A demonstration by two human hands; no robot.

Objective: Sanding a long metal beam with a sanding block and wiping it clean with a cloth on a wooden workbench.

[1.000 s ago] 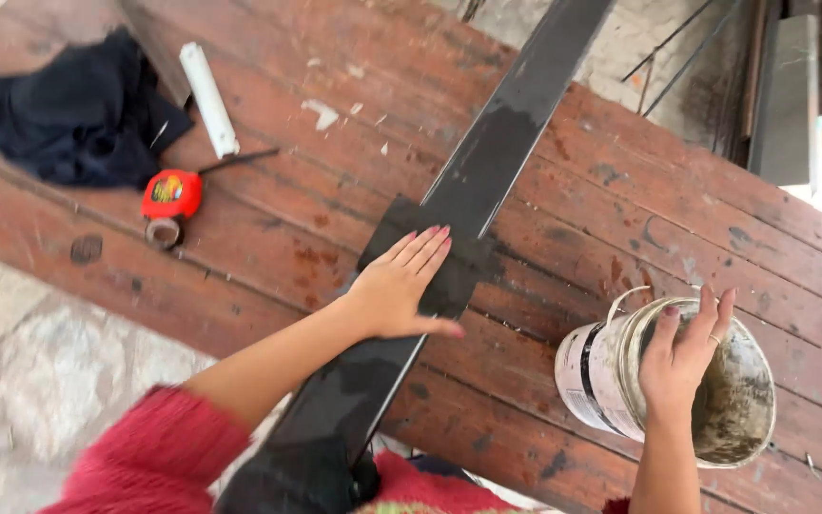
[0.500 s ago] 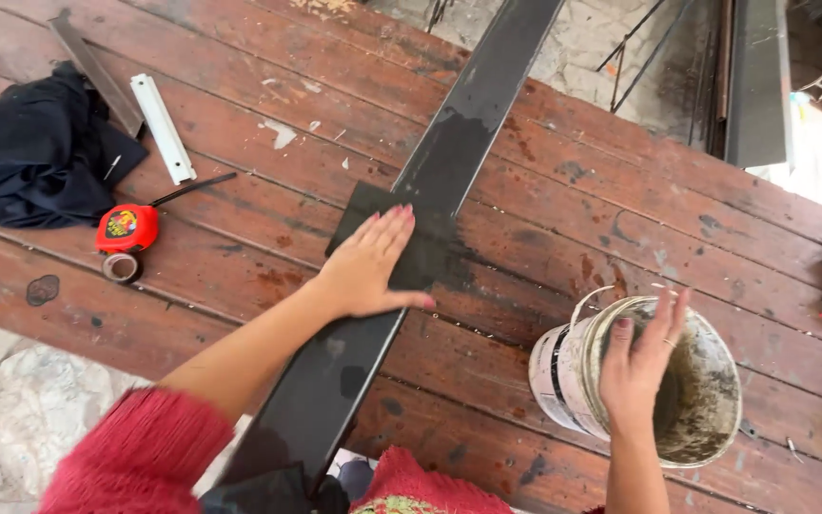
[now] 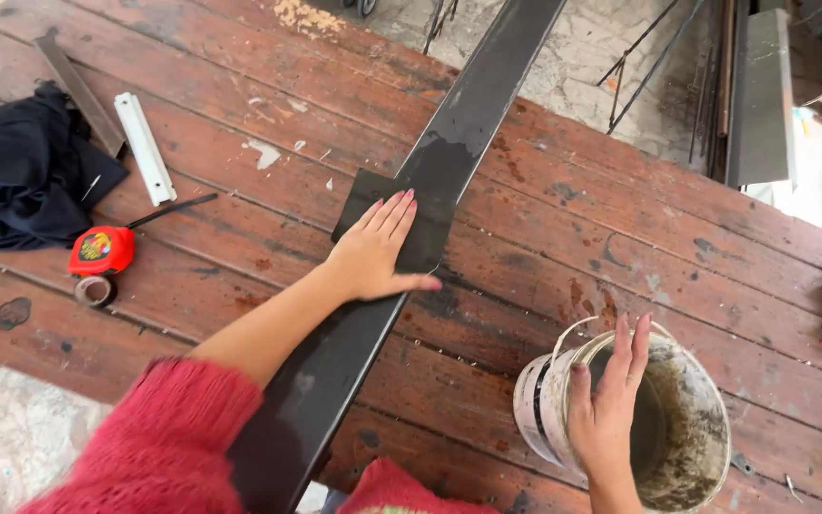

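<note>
Two hands: both bare, both in view from the head camera, each on a different thing; red knitted sleeves on both arms
Left hand: laid flat, fingers straight and close together, thumb stretched out to the side; it grips nothing; the palm presses down on a dark pad
Dark pad: a dark rectangular sheet lying across the bar, mostly under the left palm and fingers; its far edge and one corner show beyond the fingertips
Right hand: open, fingers spread and pointing away from the body; it rests on the near rim of the bucket, fingers reaching over the mouth; whether the thumb hooks the rim, I cannot tell
Bucket: a grimy, whitish pail standing upright on the table near its front edge; inside coated grey-brown; a thin wire handle arcs beside it
Metal bar: long, flat and dark; it runs diagonally from the person's lap across the table and out past the far edge; the left hand sits about midway along it; the bucket stands well apart to its right
Table: worn reddish-brown planks, flecked with pale paint
Left side: a red tape measure, a small roll of tape just beside it, a white strip, a black cloth; all well apart from both hands
</note>
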